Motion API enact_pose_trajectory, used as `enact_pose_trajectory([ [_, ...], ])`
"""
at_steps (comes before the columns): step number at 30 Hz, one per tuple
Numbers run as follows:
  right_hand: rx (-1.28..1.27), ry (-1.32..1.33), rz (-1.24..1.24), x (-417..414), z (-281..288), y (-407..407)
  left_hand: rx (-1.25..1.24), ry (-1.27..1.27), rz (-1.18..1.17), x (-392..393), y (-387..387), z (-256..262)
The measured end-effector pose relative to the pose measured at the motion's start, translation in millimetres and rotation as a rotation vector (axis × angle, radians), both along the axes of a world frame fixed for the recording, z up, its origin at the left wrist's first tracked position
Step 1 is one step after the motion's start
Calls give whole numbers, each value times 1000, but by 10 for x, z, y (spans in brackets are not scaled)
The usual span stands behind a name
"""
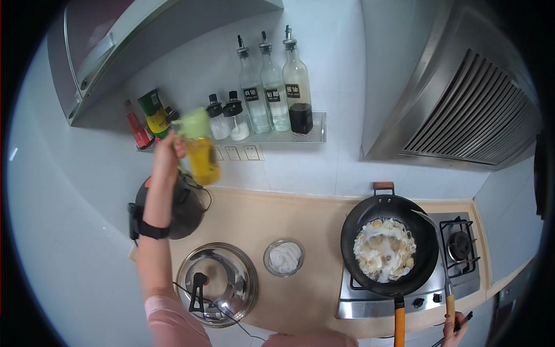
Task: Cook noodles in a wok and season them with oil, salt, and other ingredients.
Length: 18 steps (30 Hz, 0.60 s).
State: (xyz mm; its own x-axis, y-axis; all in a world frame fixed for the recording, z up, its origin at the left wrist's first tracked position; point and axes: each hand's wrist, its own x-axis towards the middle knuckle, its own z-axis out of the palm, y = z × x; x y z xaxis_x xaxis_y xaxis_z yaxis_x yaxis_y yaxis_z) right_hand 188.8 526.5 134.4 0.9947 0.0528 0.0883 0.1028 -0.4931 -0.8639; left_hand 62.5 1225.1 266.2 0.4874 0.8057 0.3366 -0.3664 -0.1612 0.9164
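Observation:
My left hand (167, 149) is raised at the left, gripping the handle of a clear oil jug (203, 160) with a pale green top and yellow oil inside. The jug is in front of the wall shelf and slightly blurred. At the lower right, my right hand (454, 332) holds the wooden handle of a metal spatula (443, 256). A thin dark item beside that hand is unclear. The spatula's blade rests at the right rim of a black wok (357, 217) on the gas stove. Frying egg (381, 247), white with pale yellow patches, lies in the wok.
A glass bowl (284, 258) of white contents and a steel lid (238, 282) are on the counter. A dark rounded appliance (184, 212) stands behind my left forearm. Three dispenser bottles (275, 91) and seasoning jars (236, 121) line the shelf (318, 126). A range hood (468, 112) overhangs.

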Motion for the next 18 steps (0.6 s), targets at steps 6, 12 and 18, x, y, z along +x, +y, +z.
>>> enact_pose_trajectory([
  [6,-188,-171,-45,-29,-82,-128,259,-45,460,-415,2058,-75],
  [12,-582,-142,104,-160,742,547,127,-195,316,-295,3280,-244],
  [18,-814,21,86,-379,1050,743,295,-111,307,47,3878,-439],
])
